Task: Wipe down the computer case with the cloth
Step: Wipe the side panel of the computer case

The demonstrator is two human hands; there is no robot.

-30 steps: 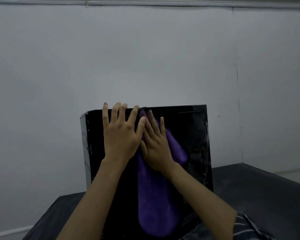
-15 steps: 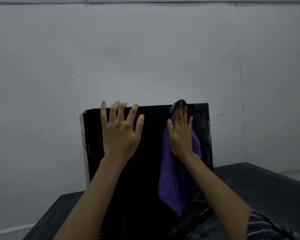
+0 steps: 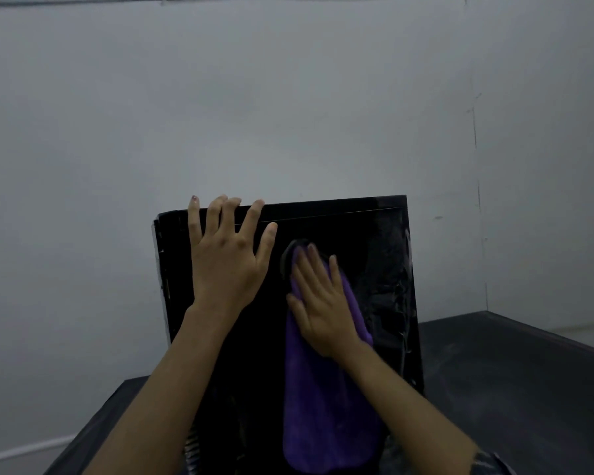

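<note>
Wiping side panel of computer case (image 3: 374, 255): right hand (image 3: 323, 303) flat, pressing purple cloth (image 3: 326, 406); left hand (image 3: 225, 258) spread, bracing. Next: untouched right strip.

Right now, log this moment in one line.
left hand braces computer case | right hand presses purple cloth flat

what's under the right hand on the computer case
Under the right hand lies the purple cloth, pressed flat against the black computer case, its lower part hanging down. The cloth and hand hide the panel surface beneath them.
</note>
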